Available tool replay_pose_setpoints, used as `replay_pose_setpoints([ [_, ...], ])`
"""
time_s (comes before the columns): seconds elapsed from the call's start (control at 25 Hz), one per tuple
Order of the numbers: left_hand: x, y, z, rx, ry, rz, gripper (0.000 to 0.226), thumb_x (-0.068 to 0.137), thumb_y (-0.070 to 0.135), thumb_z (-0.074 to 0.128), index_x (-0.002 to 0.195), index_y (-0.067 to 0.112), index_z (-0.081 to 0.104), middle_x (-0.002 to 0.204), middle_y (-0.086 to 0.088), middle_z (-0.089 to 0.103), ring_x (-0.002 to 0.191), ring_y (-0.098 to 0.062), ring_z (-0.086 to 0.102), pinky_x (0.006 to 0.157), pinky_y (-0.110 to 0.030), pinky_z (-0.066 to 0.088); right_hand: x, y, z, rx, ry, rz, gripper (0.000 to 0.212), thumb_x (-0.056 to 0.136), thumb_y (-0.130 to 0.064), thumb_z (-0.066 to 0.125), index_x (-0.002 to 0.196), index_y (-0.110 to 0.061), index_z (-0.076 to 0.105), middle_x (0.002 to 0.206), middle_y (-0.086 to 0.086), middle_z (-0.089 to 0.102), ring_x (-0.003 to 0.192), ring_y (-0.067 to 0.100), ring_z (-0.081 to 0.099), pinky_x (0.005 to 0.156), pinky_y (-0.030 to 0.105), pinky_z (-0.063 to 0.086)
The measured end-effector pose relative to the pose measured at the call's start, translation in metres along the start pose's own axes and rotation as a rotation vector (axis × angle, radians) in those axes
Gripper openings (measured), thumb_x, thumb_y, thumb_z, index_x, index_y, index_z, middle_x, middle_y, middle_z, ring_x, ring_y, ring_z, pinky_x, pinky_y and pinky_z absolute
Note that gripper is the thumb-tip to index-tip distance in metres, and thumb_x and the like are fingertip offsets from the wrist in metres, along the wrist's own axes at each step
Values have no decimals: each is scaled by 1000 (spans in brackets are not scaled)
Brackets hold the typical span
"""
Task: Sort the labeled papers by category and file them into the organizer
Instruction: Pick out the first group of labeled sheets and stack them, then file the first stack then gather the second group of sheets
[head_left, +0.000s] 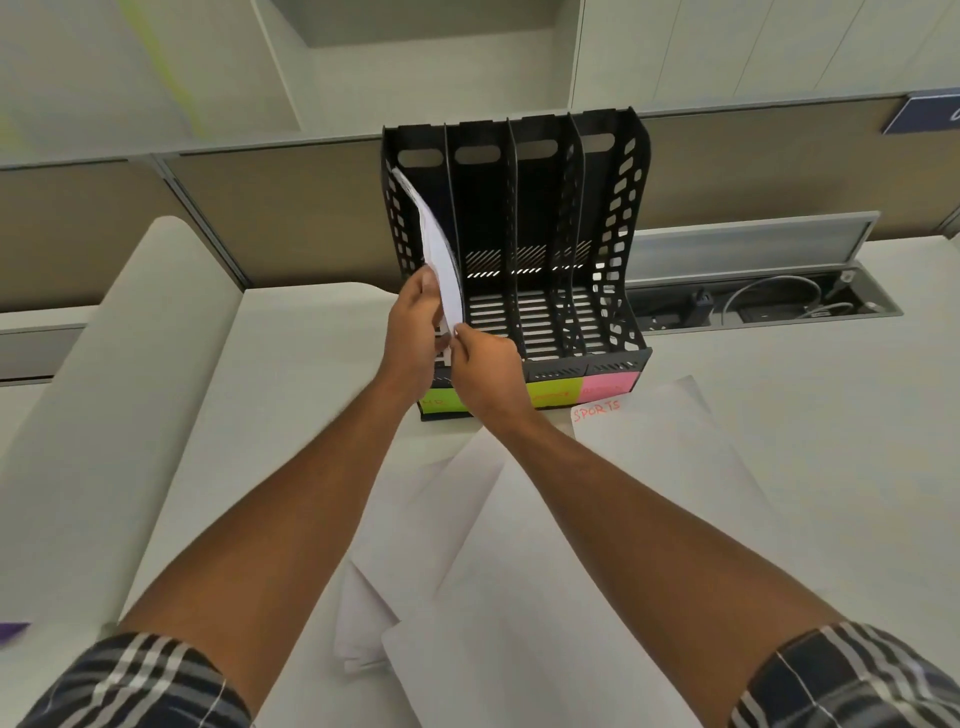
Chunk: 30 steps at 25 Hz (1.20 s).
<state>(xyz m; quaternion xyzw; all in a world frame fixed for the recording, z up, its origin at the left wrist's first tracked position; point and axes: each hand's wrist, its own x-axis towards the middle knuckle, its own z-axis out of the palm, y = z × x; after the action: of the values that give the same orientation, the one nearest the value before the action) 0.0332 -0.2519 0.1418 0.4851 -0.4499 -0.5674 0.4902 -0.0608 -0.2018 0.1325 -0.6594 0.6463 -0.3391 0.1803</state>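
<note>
A black organizer (618, 218) with several upright slots stands on the white desk. Coloured labels run along its front: green (439, 402), yellow-green (553, 395), pink (608, 387). A curved white paper (441, 249) stands in the leftmost slot, bowing to the right. My left hand (413, 327) grips its lower edge from the left, and my right hand (485, 364) pinches the same edge from the right. Several loose white sheets lie on the desk below; one sheet (654, 447) reads "SPORTS" in red.
A beige partition wall rises behind the organizer. To the right, an open cable tray (769, 304) set into the desk holds plugs and wires. A white curved panel (104, 415) lies at the left. More loose sheets (519, 597) overlap between my forearms.
</note>
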Motion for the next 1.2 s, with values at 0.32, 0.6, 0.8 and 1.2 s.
replay_pose_setpoints([
  [0.32,-97,-43,-9,175,147,118,23,98,31,58,119,36,65,126,1,69,123,-15,61,109,-36,46,-70,72,-66,362,75,312,18,94,-14,59,96,-8,75,84,14,75,78,30,72,76,38,59],
  [0.6,-191,-116,-19,708,74,18,25,94,13,65,119,17,66,110,-1,70,103,-24,68,91,-31,52,-215,163,-123,6,-9,735,21,92,-23,65,110,-20,76,108,1,77,95,21,72,89,32,53],
  [0.8,-235,-155,3,1350,-357,-77,71,93,47,60,152,21,31,159,-8,31,146,-29,26,117,-42,28,-268,158,-97,-214,-321,738,42,92,-37,63,132,-24,59,125,-1,68,118,20,61,93,27,42],
  [1.2,-221,-141,-9,819,-151,-143,50,91,6,68,138,18,55,134,-6,62,125,-25,57,110,-44,42,-272,141,-98,150,-211,650,15,91,-21,70,78,-29,68,87,-10,69,81,7,63,64,15,41],
])
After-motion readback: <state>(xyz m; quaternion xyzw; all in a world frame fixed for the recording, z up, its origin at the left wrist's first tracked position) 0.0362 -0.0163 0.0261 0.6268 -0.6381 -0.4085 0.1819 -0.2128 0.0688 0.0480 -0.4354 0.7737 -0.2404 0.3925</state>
